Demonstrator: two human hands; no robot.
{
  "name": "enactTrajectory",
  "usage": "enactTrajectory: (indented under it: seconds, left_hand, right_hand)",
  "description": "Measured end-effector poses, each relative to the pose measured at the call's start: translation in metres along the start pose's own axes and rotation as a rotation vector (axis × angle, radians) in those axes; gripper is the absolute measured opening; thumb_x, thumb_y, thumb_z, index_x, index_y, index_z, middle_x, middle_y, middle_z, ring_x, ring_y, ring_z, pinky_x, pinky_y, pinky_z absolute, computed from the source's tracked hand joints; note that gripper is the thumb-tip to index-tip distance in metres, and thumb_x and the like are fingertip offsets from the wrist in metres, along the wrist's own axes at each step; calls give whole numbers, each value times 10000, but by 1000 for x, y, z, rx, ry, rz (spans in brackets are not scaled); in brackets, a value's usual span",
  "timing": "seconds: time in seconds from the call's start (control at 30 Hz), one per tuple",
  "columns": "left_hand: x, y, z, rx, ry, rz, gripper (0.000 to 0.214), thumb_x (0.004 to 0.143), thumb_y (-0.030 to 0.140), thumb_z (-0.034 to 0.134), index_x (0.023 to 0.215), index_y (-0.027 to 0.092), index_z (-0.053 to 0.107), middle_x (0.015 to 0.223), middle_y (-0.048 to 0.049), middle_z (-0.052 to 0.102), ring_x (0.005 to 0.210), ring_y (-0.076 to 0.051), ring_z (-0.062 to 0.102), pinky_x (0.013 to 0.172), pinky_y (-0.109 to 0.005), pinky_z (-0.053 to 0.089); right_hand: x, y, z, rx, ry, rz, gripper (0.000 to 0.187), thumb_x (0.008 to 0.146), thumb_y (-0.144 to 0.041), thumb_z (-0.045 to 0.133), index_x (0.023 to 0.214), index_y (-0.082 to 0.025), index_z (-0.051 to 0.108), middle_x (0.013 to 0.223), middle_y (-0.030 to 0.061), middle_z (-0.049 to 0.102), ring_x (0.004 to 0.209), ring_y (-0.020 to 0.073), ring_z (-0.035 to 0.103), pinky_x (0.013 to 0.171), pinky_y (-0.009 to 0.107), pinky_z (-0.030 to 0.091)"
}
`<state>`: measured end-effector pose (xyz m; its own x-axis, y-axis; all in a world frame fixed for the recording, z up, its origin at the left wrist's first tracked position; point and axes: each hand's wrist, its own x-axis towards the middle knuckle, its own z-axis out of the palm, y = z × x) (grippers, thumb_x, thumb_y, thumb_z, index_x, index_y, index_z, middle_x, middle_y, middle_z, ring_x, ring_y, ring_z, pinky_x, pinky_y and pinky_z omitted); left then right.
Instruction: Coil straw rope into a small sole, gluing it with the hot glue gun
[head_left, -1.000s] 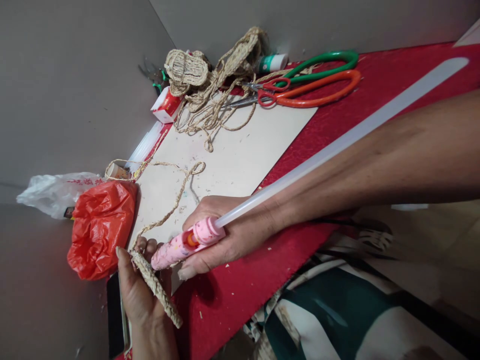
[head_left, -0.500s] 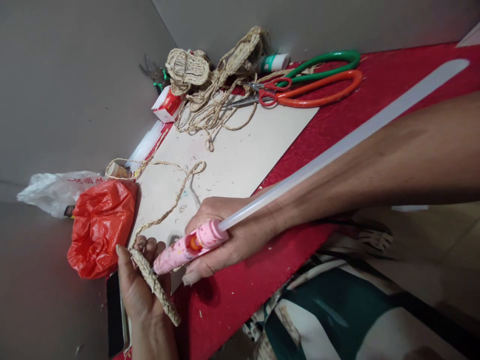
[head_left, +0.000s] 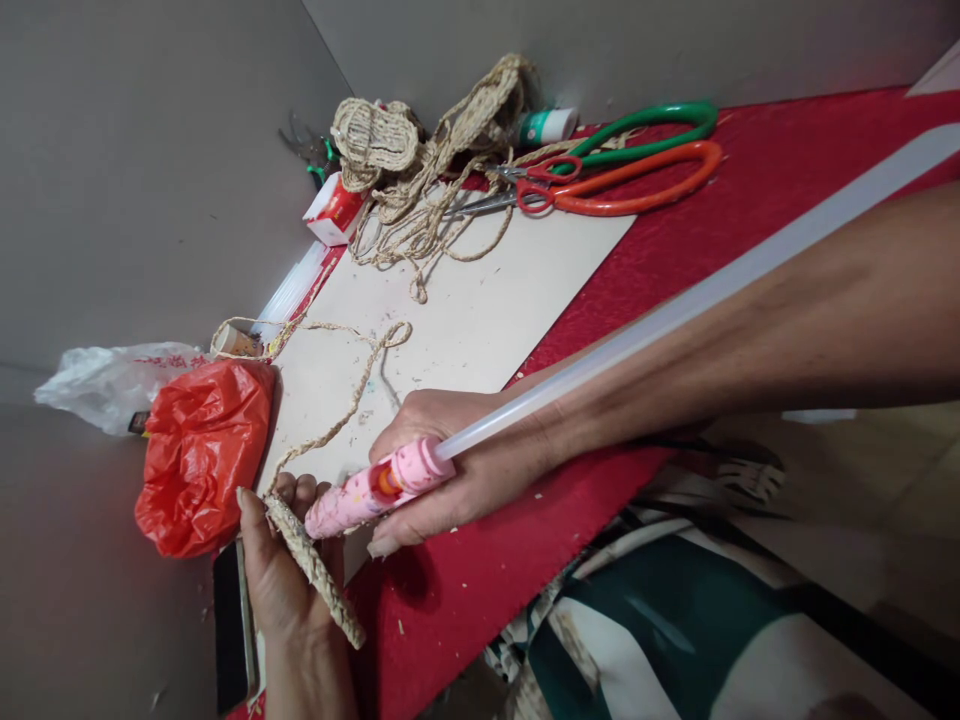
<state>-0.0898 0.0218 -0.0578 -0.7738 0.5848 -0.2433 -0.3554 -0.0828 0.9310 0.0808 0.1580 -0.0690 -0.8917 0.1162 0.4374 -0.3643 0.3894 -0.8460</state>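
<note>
My right hand (head_left: 480, 480) is wrapped round a pink hot glue gun (head_left: 349, 508), with a long translucent glue stick (head_left: 645, 315) coming out of its rear end along my forearm. The gun's front end is at the side of a flat braided straw piece (head_left: 319, 575); whether it touches is hard to tell. My left hand (head_left: 281, 590) grips this braided piece between thumb and fingers, seen edge-on and slanting. From its upper end a thin straw cord (head_left: 330, 432) runs over the white board (head_left: 465, 330), looping back towards the wall.
Large green-and-orange-handled scissors (head_left: 645, 170), small red-handled scissors (head_left: 544, 185) and coiled straw braid (head_left: 375, 135) lie at the board's far end. A red plastic bag (head_left: 202, 460) and a phone (head_left: 231, 630) are on the left. Grey walls (head_left: 150, 200) border the red tabletop (head_left: 480, 590).
My left hand and the braided piece have shifted slightly right. The glue gun has moved a little left, and the glue stick's far end now reaches the picture's right edge.
</note>
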Motion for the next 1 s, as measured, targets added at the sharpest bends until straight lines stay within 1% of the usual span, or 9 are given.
enactTrajectory:
  seconds: [0.23,0.4,0.53,0.67,0.73,0.8,0.83,0.9,1.0]
  left_hand:
    - [0,-2,-5,48,19,28,361,682,543,683,730,189,632,649,18,592,554,-120,581,561,-254,524]
    - [1,-4,-8,125,25,61,381,718,572,627,778,196,650,721,-4,648,617,-151,619,583,-273,524]
    - [1,-7,-8,166,-7,54,391,728,586,609,788,201,635,723,-2,640,578,-138,595,515,-247,489]
    - [-1,3,-7,99,29,32,403,688,570,669,767,180,604,679,5,591,572,-123,570,518,-243,492]
    - [-1,12,-8,37,-42,80,385,696,530,689,705,168,556,606,32,506,520,-79,502,483,-192,452]
    - [0,22,-10,17,-92,161,378,717,502,686,683,162,523,584,47,452,475,-50,426,408,-152,366]
    - [1,26,-11,27,-83,206,380,725,502,678,681,161,516,585,47,447,467,-47,408,388,-149,334]
    - [3,30,-14,71,4,312,386,735,521,656,687,164,517,597,39,472,482,-59,430,398,-163,344]
    - [4,30,-18,162,157,486,406,740,568,614,707,169,546,595,27,518,497,-97,487,440,-213,404]
  right_hand:
    - [0,3,-1,-90,37,-80,364,815,-319,612,591,-163,371,516,-86,375,448,17,344,432,130,272]
    - [2,1,-3,-90,57,-30,325,798,-316,624,595,-152,431,524,-80,385,469,26,355,459,137,281]
    - [1,3,-3,-101,46,-57,248,816,-313,611,663,-144,513,602,-69,461,554,26,438,532,117,317]
    - [1,8,-4,-209,14,-122,328,857,-388,548,637,-160,461,564,-58,431,498,41,378,503,162,294]
    - [1,11,-6,-371,-70,-155,343,843,-435,540,640,-168,467,562,-38,456,493,66,346,489,211,263]
    - [3,14,-7,-547,-210,-130,261,805,-387,572,675,-171,505,612,-9,531,510,91,350,499,250,233]
    - [4,17,-8,-621,-268,-109,193,785,-337,583,702,-172,527,650,4,564,520,100,362,507,263,220]
    - [5,22,-7,-723,-338,-74,103,762,-273,580,763,-171,564,707,25,602,537,115,407,521,279,207]
    - [8,28,-6,-832,-356,-47,202,781,-342,579,851,-154,597,767,60,623,609,149,486,537,291,226]
